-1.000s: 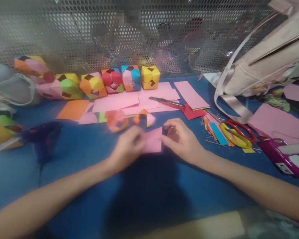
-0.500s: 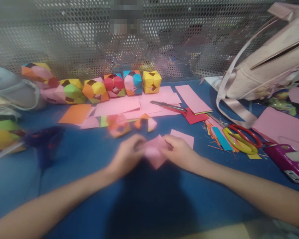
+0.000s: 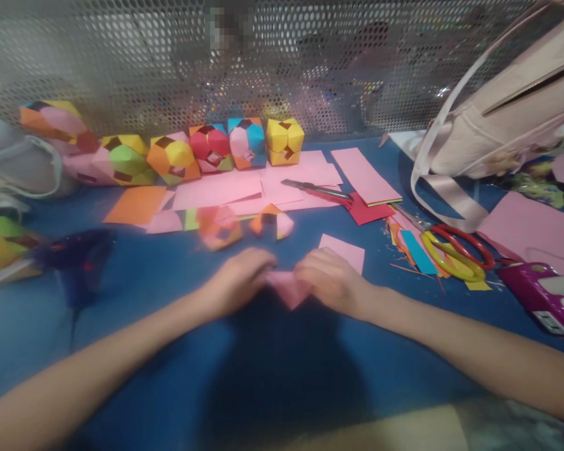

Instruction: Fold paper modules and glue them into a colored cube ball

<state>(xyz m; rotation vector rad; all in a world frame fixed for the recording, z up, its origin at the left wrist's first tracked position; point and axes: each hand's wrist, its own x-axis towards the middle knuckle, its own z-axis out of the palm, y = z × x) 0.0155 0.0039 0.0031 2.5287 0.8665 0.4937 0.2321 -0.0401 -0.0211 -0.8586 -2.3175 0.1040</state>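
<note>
My left hand (image 3: 241, 279) and my right hand (image 3: 333, 280) pinch a small pink paper (image 3: 290, 288) between them, just above the blue tabletop. Its lower part narrows to a point facing me, and its upper edge looks folded over. Fingers cover both its sides. Beyond the right hand lies a flat pink paper square (image 3: 345, 250). Past the left hand sit an orange-and-pink folded paper piece (image 3: 219, 227), blurred, and a smaller orange-and-pink folded piece (image 3: 272, 222).
Several folded paper balls (image 3: 211, 147) line the back by a perforated metal panel (image 3: 169, 75). A craft knife (image 3: 317, 190) lies on pink sheets (image 3: 220, 190). Scissors (image 3: 460, 254), paper scraps (image 3: 418, 250), a purple device (image 3: 540, 297) and a pale bag (image 3: 498, 125) are right; a dark glue gun (image 3: 78, 254) is left.
The pink paper was a fuller diamond; its upper part is now folded down, leaving a downward triangle. Both hands have rolled over its top edge. The view has shifted slightly.
</note>
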